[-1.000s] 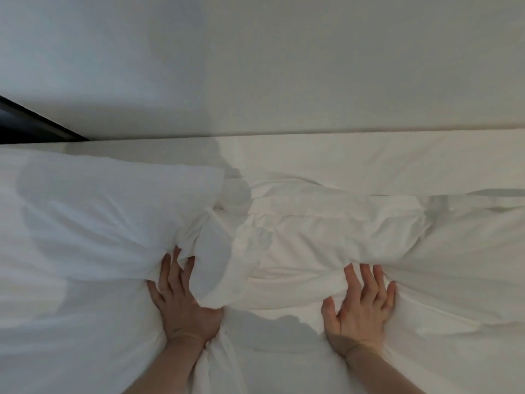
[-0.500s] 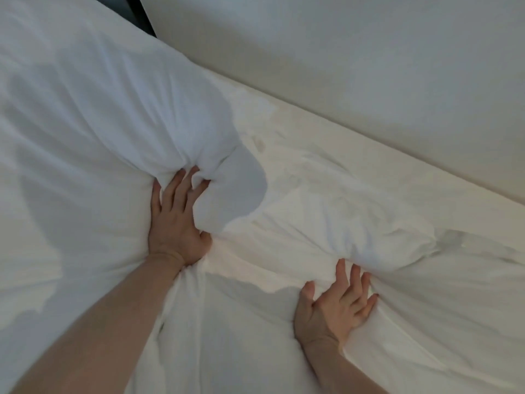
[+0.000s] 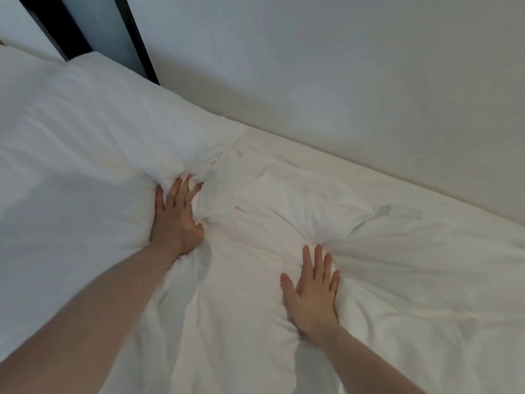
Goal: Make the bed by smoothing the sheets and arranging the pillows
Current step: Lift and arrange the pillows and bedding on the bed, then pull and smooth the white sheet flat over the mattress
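Left hand (image 3: 174, 220) lies flat, fingers spread, tips dug under the bunched corner of the plump white pillow (image 3: 93, 143), likely to nudge it toward the wall (image 3: 341, 66). Right hand (image 3: 311, 294) presses palm-down, fingers apart, gripping nothing, pinning the soft, crumpled white sheet (image 3: 412, 280) where folds gather into a puffy ridge. Creases fan outward from both palms; the smoothing looks far from finished.

The pillow (image 3: 93, 143) and sheets (image 3: 397, 280) are white matt cloth, soft and creased. The wall (image 3: 341, 66) looks smooth, matt and painted. The dark frame (image 3: 136, 38) looks smooth.
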`<state>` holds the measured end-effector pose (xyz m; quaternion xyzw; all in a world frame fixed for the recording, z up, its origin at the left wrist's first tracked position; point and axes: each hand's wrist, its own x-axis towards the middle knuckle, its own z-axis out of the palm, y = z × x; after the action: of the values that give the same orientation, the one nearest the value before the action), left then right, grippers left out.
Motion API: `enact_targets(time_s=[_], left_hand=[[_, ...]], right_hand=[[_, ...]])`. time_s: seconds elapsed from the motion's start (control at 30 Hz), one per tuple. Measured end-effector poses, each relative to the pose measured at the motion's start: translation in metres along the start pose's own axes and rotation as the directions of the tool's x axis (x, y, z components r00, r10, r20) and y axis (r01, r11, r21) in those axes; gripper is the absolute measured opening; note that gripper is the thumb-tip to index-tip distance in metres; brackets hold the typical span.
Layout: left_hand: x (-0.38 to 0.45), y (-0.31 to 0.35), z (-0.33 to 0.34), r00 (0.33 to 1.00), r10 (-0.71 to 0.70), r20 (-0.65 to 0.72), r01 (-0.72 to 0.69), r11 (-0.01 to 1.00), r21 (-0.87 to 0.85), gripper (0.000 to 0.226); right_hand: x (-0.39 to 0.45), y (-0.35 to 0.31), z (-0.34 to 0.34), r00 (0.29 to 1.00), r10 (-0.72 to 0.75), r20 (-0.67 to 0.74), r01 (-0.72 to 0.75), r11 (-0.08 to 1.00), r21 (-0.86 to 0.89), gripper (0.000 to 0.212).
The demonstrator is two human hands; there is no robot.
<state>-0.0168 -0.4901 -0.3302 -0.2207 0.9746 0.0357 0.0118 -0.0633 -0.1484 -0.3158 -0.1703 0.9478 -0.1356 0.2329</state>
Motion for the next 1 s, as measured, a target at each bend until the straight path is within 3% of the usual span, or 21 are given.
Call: enact_targets(time_s=[0.13, 0.3, 0.4, 0.47, 0.53, 0.6, 0.7, 0.8, 0.87, 0.93, 0.97, 1.0], left_hand=[[-0.020, 0.012, -0.023, 0.972, -0.104, 0.212, 0.079, 0.989, 0.123, 0.090], [-0.118, 0.027, -0.071, 0.899, -0.075, 0.431, 0.142, 0.982, -0.126, 0.099], [-0.217, 0.030, -0.108, 0.929, -0.023, 0.368, 0.083, 0.985, -0.149, 0.110], [-0.285, 0.027, -0.120, 0.931, -0.106, 0.349, 0.166, 0.975, -0.147, 0.117], [-0.336, 0.022, -0.125, 0.883, -0.221, 0.413, 0.293, 0.949, -0.118, 0.119], [-0.357, 0.018, -0.131, 0.834, -0.287, 0.472, 0.371, 0.924, -0.094, 0.102], [-0.349, 0.021, -0.158, 0.850, -0.303, 0.430, 0.409, 0.895, -0.179, 0.063], [-0.359, 0.025, -0.197, 0.919, -0.254, 0.301, 0.321, 0.926, -0.200, 0.057], [-0.373, 0.027, -0.211, 0.929, -0.245, 0.279, 0.309, 0.926, -0.217, 0.061], [-0.382, 0.040, -0.214, 0.888, -0.259, 0.381, 0.341, 0.925, -0.167, 0.064], [-0.383, 0.053, -0.217, 0.831, -0.259, 0.492, 0.368, 0.919, -0.138, 0.063], [-0.380, 0.069, -0.217, 0.730, -0.256, 0.634, 0.430, 0.893, -0.134, 0.060]], right_hand=[[-0.065, 0.032, -0.020, 0.977, -0.068, 0.205, 0.090, 0.991, -0.099, 0.099], [-0.155, 0.028, -0.014, 0.934, 0.049, 0.354, -0.024, 0.997, -0.073, 0.091], [-0.209, 0.025, -0.015, 0.889, 0.101, 0.447, -0.073, 0.994, -0.079, 0.097], [-0.244, 0.026, -0.017, 0.869, 0.128, 0.478, -0.101, 0.992, -0.082, 0.102], [-0.277, 0.026, -0.019, 0.855, 0.115, 0.505, -0.107, 0.993, -0.045, 0.094], [-0.305, 0.025, -0.023, 0.862, 0.086, 0.500, -0.094, 0.996, -0.008, 0.092], [-0.325, 0.020, -0.039, 0.857, 0.084, 0.508, -0.125, 0.991, 0.049, 0.089], [-0.325, 0.012, -0.066, 0.856, 0.105, 0.507, -0.192, 0.973, 0.124, 0.084], [-0.325, 0.006, -0.085, 0.884, 0.111, 0.454, -0.224, 0.953, 0.205, 0.080], [-0.327, 0.003, -0.106, 0.916, 0.106, 0.387, -0.227, 0.932, 0.282, 0.077], [-0.329, 0.003, -0.116, 0.927, 0.108, 0.360, -0.230, 0.921, 0.316, 0.076], [-0.332, 0.007, -0.127, 0.932, 0.111, 0.344, -0.237, 0.906, 0.350, 0.077]])
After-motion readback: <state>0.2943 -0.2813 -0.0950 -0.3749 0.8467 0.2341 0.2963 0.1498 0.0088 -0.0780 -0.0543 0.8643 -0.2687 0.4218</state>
